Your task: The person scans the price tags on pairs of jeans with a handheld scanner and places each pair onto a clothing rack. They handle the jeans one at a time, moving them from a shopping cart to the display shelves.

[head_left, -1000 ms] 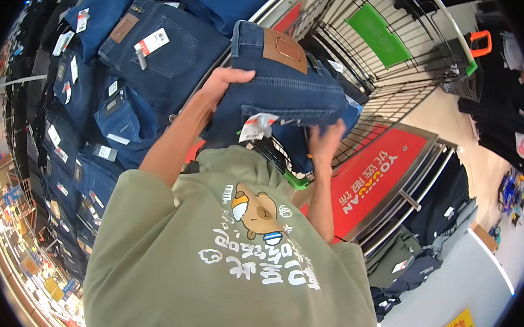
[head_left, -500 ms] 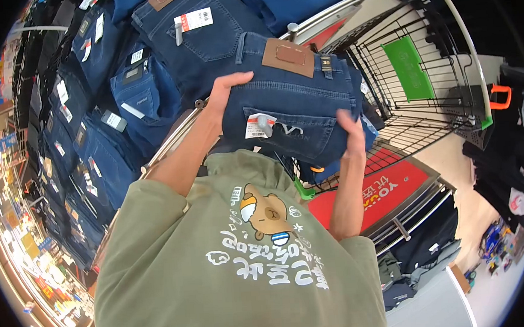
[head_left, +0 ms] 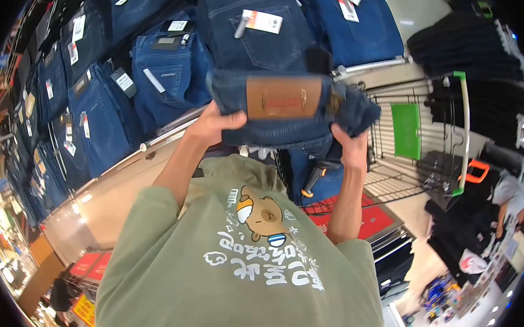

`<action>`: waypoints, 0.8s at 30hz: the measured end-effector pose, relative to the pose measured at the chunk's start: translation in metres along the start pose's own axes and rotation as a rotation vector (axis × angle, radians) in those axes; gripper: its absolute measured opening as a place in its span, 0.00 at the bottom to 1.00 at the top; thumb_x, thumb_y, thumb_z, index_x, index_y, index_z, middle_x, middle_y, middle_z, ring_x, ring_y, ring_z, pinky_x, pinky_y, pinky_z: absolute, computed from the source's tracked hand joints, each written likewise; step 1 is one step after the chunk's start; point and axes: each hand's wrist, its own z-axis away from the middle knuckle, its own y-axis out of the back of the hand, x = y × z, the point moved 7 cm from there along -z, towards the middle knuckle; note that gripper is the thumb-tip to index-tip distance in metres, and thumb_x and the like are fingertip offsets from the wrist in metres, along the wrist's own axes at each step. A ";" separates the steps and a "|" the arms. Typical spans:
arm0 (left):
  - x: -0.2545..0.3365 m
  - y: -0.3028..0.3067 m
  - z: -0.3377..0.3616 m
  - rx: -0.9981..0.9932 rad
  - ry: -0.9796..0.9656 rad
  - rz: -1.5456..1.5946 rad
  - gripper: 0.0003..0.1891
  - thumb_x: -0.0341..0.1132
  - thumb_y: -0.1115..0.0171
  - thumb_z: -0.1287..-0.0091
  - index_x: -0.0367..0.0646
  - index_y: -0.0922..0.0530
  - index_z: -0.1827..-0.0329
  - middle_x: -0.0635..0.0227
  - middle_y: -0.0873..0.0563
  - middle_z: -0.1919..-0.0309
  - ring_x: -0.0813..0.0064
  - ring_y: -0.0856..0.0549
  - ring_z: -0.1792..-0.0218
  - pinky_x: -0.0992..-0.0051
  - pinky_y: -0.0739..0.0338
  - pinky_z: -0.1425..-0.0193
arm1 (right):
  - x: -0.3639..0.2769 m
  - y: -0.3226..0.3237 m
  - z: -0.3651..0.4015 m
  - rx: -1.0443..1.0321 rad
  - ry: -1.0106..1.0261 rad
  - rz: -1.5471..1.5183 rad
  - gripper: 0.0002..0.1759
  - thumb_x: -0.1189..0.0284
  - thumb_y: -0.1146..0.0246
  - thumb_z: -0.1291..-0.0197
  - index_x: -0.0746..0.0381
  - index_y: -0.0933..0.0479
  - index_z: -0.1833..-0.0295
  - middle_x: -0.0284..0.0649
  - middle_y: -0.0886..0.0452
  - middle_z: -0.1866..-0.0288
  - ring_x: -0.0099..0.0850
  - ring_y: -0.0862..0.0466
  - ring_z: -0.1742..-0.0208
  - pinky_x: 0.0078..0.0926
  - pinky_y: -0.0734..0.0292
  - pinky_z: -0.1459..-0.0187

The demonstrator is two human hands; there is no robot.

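Note:
A folded pair of dark blue jeans (head_left: pixel 234 93) is held up in front of my chest, its brown waistband patch (head_left: pixel 284 97) facing me and slightly blurred. My left hand (head_left: pixel 216 123) grips the left end, thumb lying across the near face. At the right end, my right hand (head_left: pixel 351 146) is closed on the lower corner of the same pair. Most of my fingers are hidden behind the denim. Just below the jeans, a black and orange handheld scanner (head_left: pixel 318 177) rests on other denim in the shopping cart (head_left: pixel 388 174).
Folded jeans with price tags (head_left: pixel 266 40) cover the display beyond, edged by a metal rail (head_left: pixel 170 133). The cart, with a green panel (head_left: pixel 406 130), stands at right. Dark clothing (head_left: pixel 465 55) fills racks farther right. Another person's arm (head_left: pixel 500 218) shows at the right edge.
The held jeans have tipped, so the back pocket and tag no longer face me and the patch does. My view has turned, and the scanner in the cart now shows more fully.

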 end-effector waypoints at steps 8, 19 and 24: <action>0.058 0.041 0.031 0.056 -0.039 0.025 0.31 0.34 0.29 0.42 0.35 0.31 0.36 0.65 0.19 0.48 0.72 0.22 0.44 0.71 0.29 0.38 | -0.055 -0.085 -0.020 -0.118 0.250 0.312 0.20 0.78 0.33 0.43 0.69 0.25 0.45 0.40 0.20 0.49 0.28 0.23 0.49 0.27 0.30 0.43; 0.062 0.049 -0.027 -0.009 0.196 0.083 0.34 0.45 0.36 0.34 0.42 0.41 0.30 0.59 0.24 0.41 0.67 0.23 0.41 0.65 0.24 0.40 | -0.102 -0.112 -0.133 -0.091 0.139 0.426 0.17 0.72 0.33 0.39 0.70 0.24 0.47 0.37 0.18 0.53 0.23 0.21 0.55 0.22 0.26 0.50; 0.100 0.070 -0.091 0.246 -0.067 0.034 0.21 0.42 0.41 0.29 0.38 0.28 0.41 0.62 0.18 0.49 0.72 0.18 0.48 0.70 0.22 0.43 | -0.105 -0.147 -0.244 -0.225 0.209 0.502 0.20 0.70 0.33 0.40 0.70 0.24 0.46 0.39 0.17 0.54 0.24 0.19 0.56 0.23 0.26 0.51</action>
